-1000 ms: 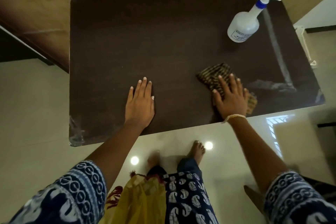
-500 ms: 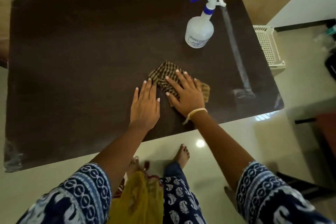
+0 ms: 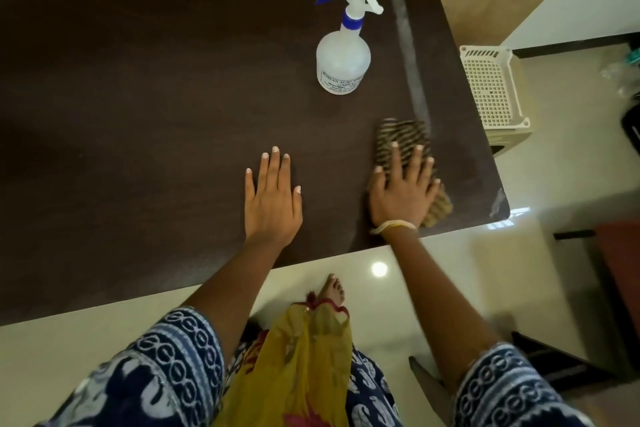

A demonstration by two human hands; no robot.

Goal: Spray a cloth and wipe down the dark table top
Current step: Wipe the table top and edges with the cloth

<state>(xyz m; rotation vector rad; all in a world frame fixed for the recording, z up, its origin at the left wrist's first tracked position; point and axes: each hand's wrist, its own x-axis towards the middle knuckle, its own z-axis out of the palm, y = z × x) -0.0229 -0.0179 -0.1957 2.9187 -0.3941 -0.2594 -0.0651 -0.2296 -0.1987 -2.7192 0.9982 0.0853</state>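
Two bare hands are seen on the dark brown wooden table top (image 3: 156, 121): the right hand (image 3: 403, 196), fingers spread flat, is pressed onto a brown-and-tan striped cloth (image 3: 400, 137) at the right of the frame, while the left hand (image 3: 272, 199) is laid open at centre. A translucent white plastic spray bottle with a blue trigger (image 3: 343, 59) is stood above them. Even palm pressure and overlapping strokes toward the pale streak (image 3: 412, 73) are judged advisable.

We see tabletop (image 3: 156, 107): dark matt wood grain | cloth (image 3: 401, 140): striped woven | spray bottle (image 3: 343, 62): translucent plastic | floor (image 3: 433, 281): glossy tile
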